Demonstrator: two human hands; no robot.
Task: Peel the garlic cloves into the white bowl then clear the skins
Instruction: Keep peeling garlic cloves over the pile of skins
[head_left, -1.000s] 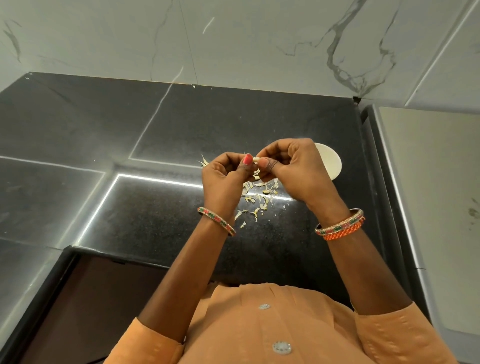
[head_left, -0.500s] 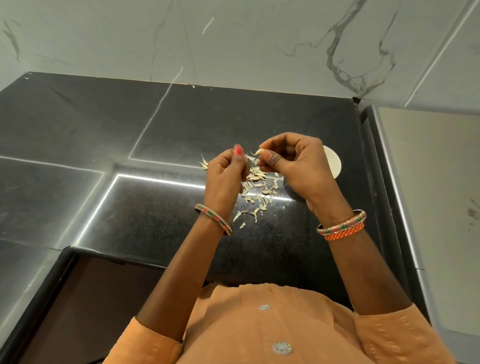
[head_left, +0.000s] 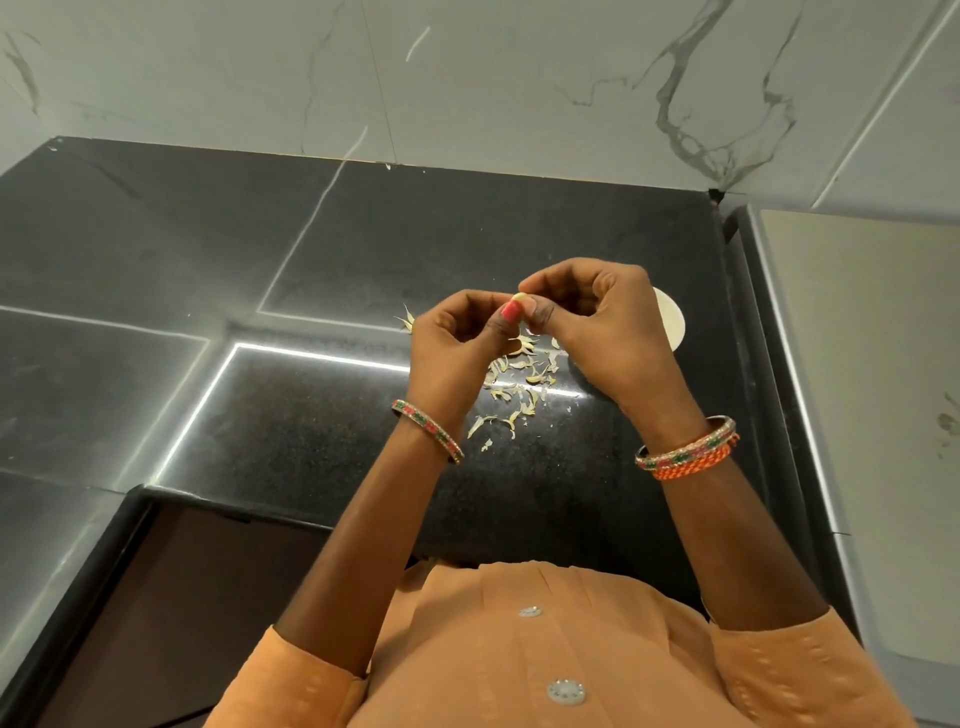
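From the head view, both hands are held up over the black worktop (head_left: 291, 447). The left hand (head_left: 452, 348) and the right hand (head_left: 602, 322) meet at the fingertips. Between them is one small pale clove (head_left: 519, 297). Both hands have curled fingers and pinch it from each side. A pile of dry skins (head_left: 519, 379) lies on the worktop under the hands. The white bowl (head_left: 672, 325) sits just behind the right hand, and only its edge shows. I cannot see what is inside it.

I think this is the peeling step, with the skins not cleared yet. Next, the thumbs need to pull the thin skin off, and then the right hand can drop the bare clove in the bowl close by.
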